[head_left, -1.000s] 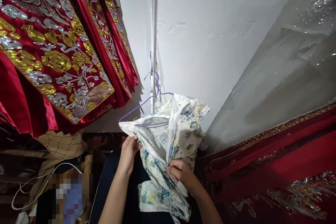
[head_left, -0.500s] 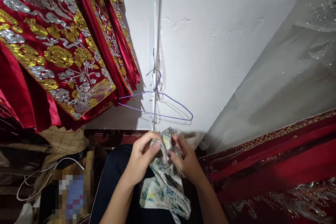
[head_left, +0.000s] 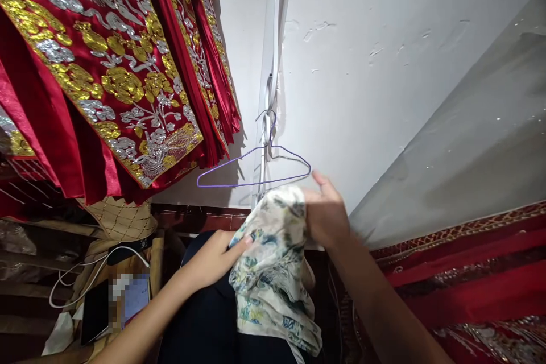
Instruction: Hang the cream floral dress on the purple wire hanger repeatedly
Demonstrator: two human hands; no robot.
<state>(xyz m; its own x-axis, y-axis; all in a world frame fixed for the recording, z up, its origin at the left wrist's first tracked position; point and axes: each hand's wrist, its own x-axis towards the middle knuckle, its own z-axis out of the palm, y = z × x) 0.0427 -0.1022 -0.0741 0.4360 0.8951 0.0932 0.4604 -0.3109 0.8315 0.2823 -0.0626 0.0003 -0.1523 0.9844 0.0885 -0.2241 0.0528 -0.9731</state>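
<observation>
A white floral cloth [head_left: 273, 261] with blue and yellow flowers hangs bunched between my hands, just below an empty purple wire hanger [head_left: 256, 168]. My left hand [head_left: 213, 259] grips the cloth's lower left edge with thumb and fingers closed on it. My right hand [head_left: 326, 213] holds the cloth's upper right part, raised toward the hanger's right end, its fingers partly hidden and blurred. The hanger's hook sits on a white pipe [head_left: 271, 68] running down the wall.
Red garments with gold and silver embroidery [head_left: 106, 74] hang at the upper left. A clear plastic cover [head_left: 460, 142] over red embroidered fabric [head_left: 469, 273] fills the right. Lower left: a woven hat [head_left: 119, 219], white cables and a dark device. Dark cloth [head_left: 200, 318] lies below.
The cloth came off the hanger a second ago and was bunched low. Now both hands have lifted it back up, my right hand rising to the hanger's right end.
</observation>
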